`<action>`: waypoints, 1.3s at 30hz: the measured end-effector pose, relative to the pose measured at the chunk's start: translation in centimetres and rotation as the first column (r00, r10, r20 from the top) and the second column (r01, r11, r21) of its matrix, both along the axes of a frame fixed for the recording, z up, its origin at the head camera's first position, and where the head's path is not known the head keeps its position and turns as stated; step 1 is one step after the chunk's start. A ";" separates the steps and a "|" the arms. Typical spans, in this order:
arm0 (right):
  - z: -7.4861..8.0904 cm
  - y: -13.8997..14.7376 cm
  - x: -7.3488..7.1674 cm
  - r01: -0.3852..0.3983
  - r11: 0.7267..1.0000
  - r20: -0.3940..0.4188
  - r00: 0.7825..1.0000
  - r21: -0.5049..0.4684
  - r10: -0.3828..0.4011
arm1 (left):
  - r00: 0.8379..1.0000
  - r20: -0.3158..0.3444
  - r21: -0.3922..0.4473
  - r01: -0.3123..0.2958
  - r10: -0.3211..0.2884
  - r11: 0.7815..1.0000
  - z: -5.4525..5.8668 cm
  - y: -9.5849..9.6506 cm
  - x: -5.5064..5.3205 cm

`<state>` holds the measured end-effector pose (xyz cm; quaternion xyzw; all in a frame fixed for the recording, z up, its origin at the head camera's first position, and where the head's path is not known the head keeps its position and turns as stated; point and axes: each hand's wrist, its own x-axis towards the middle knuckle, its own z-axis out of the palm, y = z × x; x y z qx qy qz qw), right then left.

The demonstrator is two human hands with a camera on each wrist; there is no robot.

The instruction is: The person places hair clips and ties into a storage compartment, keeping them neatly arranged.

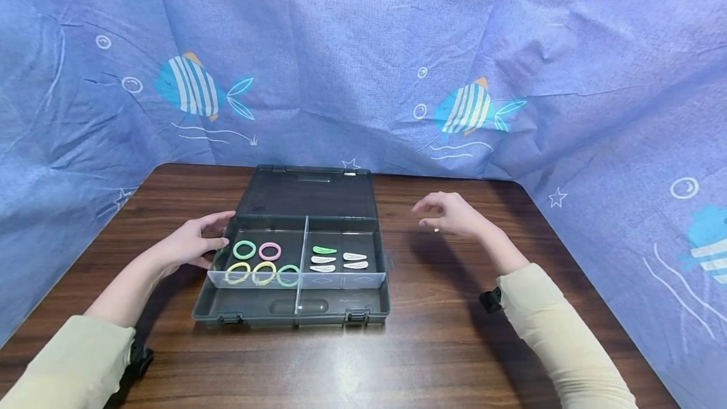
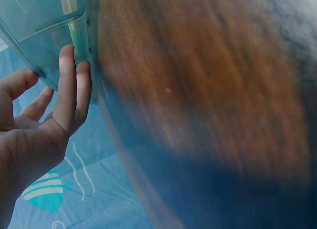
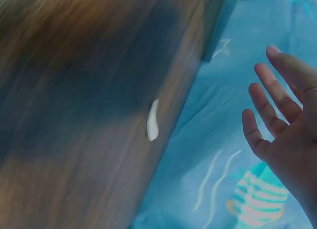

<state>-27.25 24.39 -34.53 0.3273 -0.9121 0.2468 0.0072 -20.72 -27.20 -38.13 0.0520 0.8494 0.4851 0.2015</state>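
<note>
A dark translucent divided box point(image 1: 255, 303) stands on the table with its lid point(image 1: 318, 197) folded back. Its left compartment holds several hair ties, among them a pink one point(image 1: 269, 243) and green and yellow ones. In the right compartment lie a green hair clip point(image 1: 324, 250) and several pale clips point(image 1: 355, 264). My left hand point(image 1: 187, 245) touches the box's left wall with its fingertips. To the right of the box, my right hand point(image 1: 452, 214) hovers over the table, fingers loosely bent and holding nothing. A small white clip-like piece point(image 3: 152, 121) lies on the table near it.
The brown wooden table point(image 1: 352, 368) carries the box left of its middle. A blue fish-print cloth point(image 1: 352, 49) hangs behind the table and along both sides. Dark bands with cameras sit on both wrists, below the pale sleeves point(image 1: 559, 333).
</note>
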 end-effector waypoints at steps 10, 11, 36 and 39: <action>-3.1 3.3 -1.4 0.123 0.992 0.025 0.992 -0.008 -0.123 | 1.000 -0.004 -0.002 0.000 0.000 1.000 0.0 0.0 0.1; -3.4 3.6 -1.5 0.131 0.991 0.041 0.991 -0.016 -0.130 | 1.000 -0.004 -0.004 -0.001 0.001 1.000 0.0 0.0 0.1; -6.1 5.1 -2.8 0.229 0.969 0.050 0.971 0.089 -0.234 | 1.000 -0.005 0.014 -0.003 0.003 1.000 -0.2 0.0 0.0; -6.2 5.0 -2.7 0.228 0.970 0.053 0.971 0.084 -0.233 | 1.000 -0.004 0.012 -0.005 0.005 1.000 -0.1 0.0 0.0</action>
